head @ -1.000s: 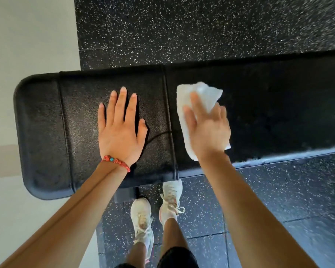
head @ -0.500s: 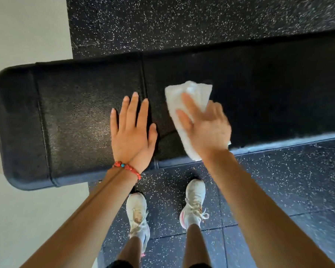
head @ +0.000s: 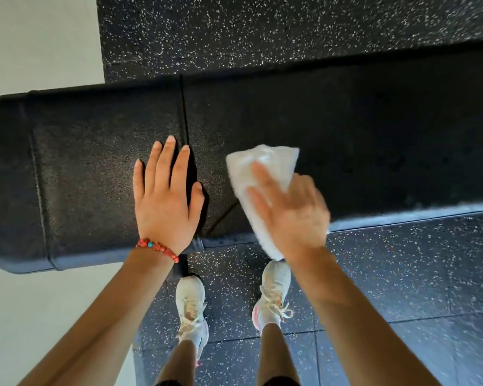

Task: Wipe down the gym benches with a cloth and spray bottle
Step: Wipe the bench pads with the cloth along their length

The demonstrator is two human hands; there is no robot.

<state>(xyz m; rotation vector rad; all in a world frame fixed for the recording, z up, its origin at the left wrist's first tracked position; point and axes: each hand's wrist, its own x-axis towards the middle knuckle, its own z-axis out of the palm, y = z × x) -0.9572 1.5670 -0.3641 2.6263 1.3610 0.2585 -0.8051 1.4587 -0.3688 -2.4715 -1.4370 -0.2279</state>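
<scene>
Black bench [head: 346,135] pad spans the frame. Left hand [head: 165,199] flat on it, fingers spread, holding nothing. Right hand [head: 287,210] presses the white cloth [head: 265,165] to the pad's near edge; blurred, probably mid-stroke. Keep pressure even, overlap passes, cover the seam [head: 184,112]. Spray bottle not visible.

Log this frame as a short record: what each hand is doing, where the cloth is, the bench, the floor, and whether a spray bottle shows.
left hand: flat on the bench, fingers spread, empty, red bead bracelet at the wrist
right hand: pressing the cloth on the bench, blurred
cloth: white, crumpled, near edge hanging past the bench's front edge
bench: black padded, with a seam beside the left hand
floor: black speckled rubber
shoes: pale sneakers by the bench
spray bottle: not in view
</scene>
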